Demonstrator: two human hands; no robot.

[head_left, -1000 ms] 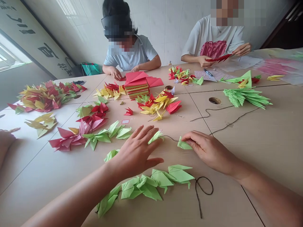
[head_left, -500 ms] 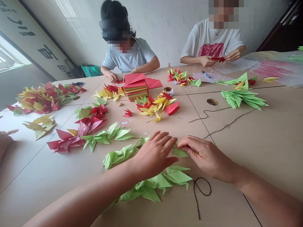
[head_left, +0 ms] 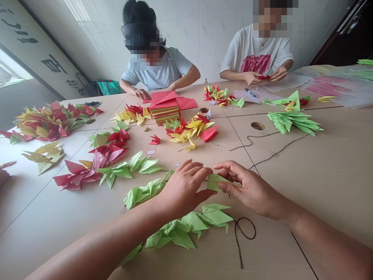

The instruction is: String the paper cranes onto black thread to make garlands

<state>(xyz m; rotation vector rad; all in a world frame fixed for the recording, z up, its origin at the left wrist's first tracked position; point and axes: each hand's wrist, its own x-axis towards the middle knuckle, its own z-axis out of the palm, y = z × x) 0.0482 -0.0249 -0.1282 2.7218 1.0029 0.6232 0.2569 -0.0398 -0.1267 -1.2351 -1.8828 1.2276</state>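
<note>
A green folded paper crane (head_left: 215, 181) lies between my two hands, above the table. My right hand (head_left: 250, 188) pinches its right end between thumb and fingers. Palm down, my left hand (head_left: 185, 188) has its fingers stretched out and thumb apart, close to the crane's left edge; whether it touches the paper I cannot tell. Beneath and left of that hand runs a strand of green cranes (head_left: 144, 193), partly covered. Nearer me, under my left forearm, lies a second green strand (head_left: 186, 229), with a looped black thread (head_left: 244, 229) at its right end.
Pink and green cranes (head_left: 84, 173) lie left, with a mixed heap (head_left: 52, 120) beyond. A stack of coloured paper (head_left: 166, 112) stands mid-table. Green folded pieces (head_left: 293, 121) rest by a table hole (head_left: 258, 126). Two people (head_left: 159, 70) sit opposite, handling red paper.
My right hand's fingers have parted, and its thumb now presses on the green crane, which shows more fully. My left hand stays over the strand. The view has shifted slightly.
</note>
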